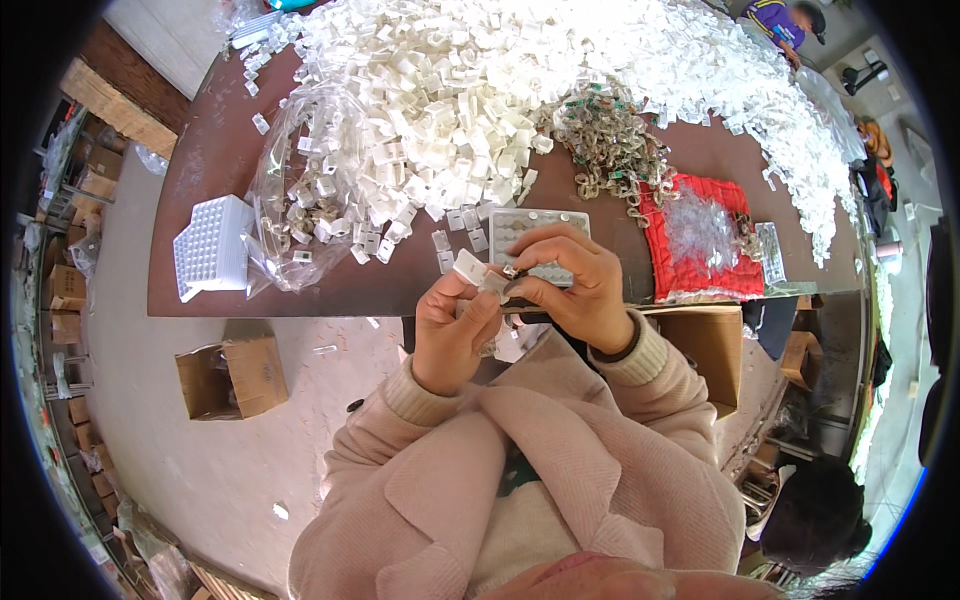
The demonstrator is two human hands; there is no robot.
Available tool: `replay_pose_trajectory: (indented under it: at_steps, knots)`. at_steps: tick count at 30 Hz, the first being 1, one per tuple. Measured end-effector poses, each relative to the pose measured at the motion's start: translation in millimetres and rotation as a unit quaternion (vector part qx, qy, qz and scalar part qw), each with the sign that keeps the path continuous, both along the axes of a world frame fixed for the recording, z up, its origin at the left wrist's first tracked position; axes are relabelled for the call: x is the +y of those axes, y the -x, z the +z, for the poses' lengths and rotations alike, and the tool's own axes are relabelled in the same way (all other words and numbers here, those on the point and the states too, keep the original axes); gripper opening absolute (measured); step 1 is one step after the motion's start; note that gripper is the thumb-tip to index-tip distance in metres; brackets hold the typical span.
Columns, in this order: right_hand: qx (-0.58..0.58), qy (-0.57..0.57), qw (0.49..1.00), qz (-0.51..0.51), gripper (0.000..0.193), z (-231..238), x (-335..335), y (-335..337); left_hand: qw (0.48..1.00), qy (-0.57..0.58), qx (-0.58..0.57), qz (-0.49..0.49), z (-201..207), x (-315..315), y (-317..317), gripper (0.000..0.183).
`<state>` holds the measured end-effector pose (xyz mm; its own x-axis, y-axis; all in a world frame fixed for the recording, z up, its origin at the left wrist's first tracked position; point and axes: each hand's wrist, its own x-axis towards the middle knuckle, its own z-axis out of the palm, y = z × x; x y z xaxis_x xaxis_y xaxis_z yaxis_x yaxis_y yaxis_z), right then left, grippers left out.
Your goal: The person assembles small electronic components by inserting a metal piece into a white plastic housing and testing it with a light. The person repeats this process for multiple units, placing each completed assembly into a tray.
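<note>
My left hand (455,328) is closed around a small white plastic housing (470,268), held up above the table's front edge. Close against it, my right hand (568,283) pinches a small dark metal part (512,271) between thumb and forefinger, touching or nearly touching the housing. Behind my right hand lies a clear compartment tray (510,222), partly hidden by the fingers. Several loose white housings (462,218) lie just left of that tray. A tangled pile of metal parts with wires (610,140) sits beyond my right hand.
A huge heap of white housings (430,90) covers the table's far side. At left stand a white gridded rack (212,245) and a clear bag (300,200) of parts. A red cloth (690,265) bears clear pieces. A cardboard box (235,378) sits on the floor; another person (775,22) is far right.
</note>
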<state>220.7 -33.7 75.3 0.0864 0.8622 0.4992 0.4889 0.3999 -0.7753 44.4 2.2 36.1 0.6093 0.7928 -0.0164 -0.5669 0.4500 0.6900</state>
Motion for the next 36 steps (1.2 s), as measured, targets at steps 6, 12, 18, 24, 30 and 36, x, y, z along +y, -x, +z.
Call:
replay_pose_trajectory:
  at_steps: [6,12,18,24,30,36]
  knots:
    - [0.321,0.027,0.947,0.008,0.018,-13,-7,14,0.999,-0.021,0.026,0.016,-3,0,15,0.025]
    - [0.096,0.037,0.995,-0.010,0.028,-11,-15,28,0.997,-0.023,0.052,0.054,-7,-8,15,0.025]
    - [0.081,0.074,0.994,-0.022,0.028,-4,-24,37,0.998,-0.008,0.002,0.065,-13,-7,19,0.025]
    - [0.102,0.046,0.992,-0.059,0.024,-5,-26,42,0.989,-0.047,0.014,0.141,-17,-10,18,0.030]
    - [0.096,0.033,0.994,-0.033,0.022,-2,-25,45,0.978,-0.104,0.046,0.175,-20,-11,18,0.028]
    - [0.184,0.097,0.978,-0.003,0.023,-4,-28,44,0.970,-0.152,0.058,0.183,-23,-8,19,0.028]
